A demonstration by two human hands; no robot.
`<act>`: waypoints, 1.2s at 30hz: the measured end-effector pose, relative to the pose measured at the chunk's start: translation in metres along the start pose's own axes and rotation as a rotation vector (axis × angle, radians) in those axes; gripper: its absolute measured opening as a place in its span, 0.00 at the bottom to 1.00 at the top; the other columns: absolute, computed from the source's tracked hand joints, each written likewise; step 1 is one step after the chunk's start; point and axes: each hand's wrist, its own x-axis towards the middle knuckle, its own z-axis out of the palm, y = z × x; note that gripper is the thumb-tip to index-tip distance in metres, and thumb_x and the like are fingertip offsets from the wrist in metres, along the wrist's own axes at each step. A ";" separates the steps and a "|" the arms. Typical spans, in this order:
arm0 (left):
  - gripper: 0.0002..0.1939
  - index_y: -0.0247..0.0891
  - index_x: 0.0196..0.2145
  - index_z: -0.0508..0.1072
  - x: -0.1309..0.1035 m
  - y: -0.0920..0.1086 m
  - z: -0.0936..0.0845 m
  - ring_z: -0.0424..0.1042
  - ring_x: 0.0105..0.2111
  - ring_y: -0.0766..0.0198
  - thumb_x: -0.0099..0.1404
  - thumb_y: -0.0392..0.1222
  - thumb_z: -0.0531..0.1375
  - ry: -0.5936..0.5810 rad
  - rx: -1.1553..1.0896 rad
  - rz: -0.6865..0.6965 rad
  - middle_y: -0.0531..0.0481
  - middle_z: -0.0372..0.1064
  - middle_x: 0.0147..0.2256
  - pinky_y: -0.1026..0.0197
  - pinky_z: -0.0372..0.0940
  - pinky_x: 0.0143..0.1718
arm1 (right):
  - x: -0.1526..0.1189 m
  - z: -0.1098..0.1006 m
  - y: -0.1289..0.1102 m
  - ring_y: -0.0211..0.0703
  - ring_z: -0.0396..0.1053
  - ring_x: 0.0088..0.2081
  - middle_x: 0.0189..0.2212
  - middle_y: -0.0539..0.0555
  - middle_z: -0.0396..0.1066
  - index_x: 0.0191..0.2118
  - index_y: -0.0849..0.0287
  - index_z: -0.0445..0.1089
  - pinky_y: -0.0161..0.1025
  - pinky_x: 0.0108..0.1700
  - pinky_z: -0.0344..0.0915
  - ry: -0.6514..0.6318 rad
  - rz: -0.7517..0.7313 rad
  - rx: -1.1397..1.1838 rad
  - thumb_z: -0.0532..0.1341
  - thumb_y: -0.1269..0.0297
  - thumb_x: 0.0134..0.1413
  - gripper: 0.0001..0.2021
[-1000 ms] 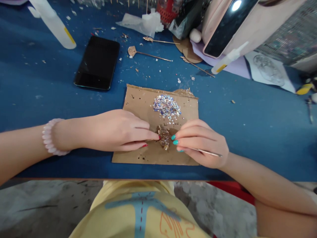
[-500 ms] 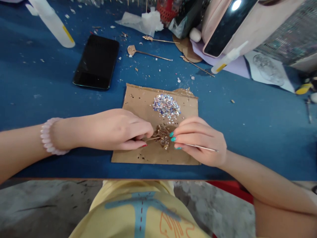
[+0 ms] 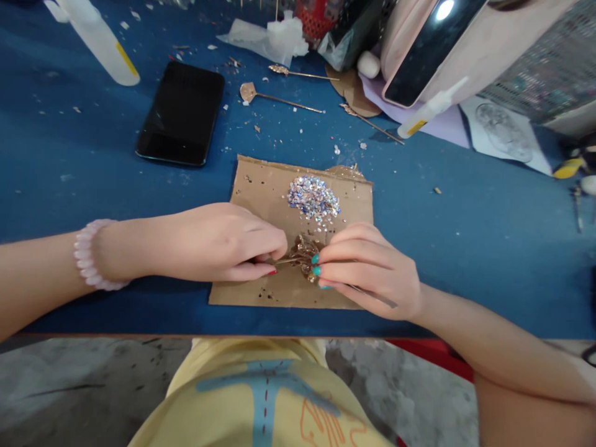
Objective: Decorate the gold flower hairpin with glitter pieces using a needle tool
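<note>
My left hand [image 3: 237,245], wearing a pale pink bead bracelet, is closed with thumb and fingers pinching the thin stem of a gold hairpin [image 3: 302,249]. The hairpin's ornate, petal-like head lies over a piece of brown cardboard [image 3: 261,186]. My right hand [image 3: 372,267] is closed around a slim metal tool [image 3: 379,298] whose tip is hidden by the fingers. Its teal-nailed fingertips are at the right side of the hairpin's head, covering part of it. Just beyond the hands, a heap of small shiny iridescent chips [image 3: 313,195] sits on the cardboard.
A black phone [image 3: 181,115] lies at the left of the blue table. Behind are more gold hairpins [image 3: 279,100], a white bottle [image 3: 100,46], a smaller bottle [image 3: 431,112], crumpled white plastic [image 3: 272,38] and a pink bag [image 3: 503,43] with another phone [image 3: 431,53] leaning on it.
My right hand has shifted slightly left and nearer me, its fingertips now overlapping the hairpin's head. The tool has tilted with it. My left hand has stayed nearly still.
</note>
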 end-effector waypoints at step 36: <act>0.08 0.41 0.36 0.62 0.001 0.001 0.000 0.59 0.25 0.67 0.76 0.39 0.53 0.029 0.051 0.057 0.57 0.63 0.26 0.62 0.53 0.28 | -0.006 -0.003 0.005 0.43 0.77 0.37 0.35 0.57 0.82 0.41 0.60 0.74 0.43 0.42 0.77 0.086 0.007 0.100 0.65 0.73 0.65 0.02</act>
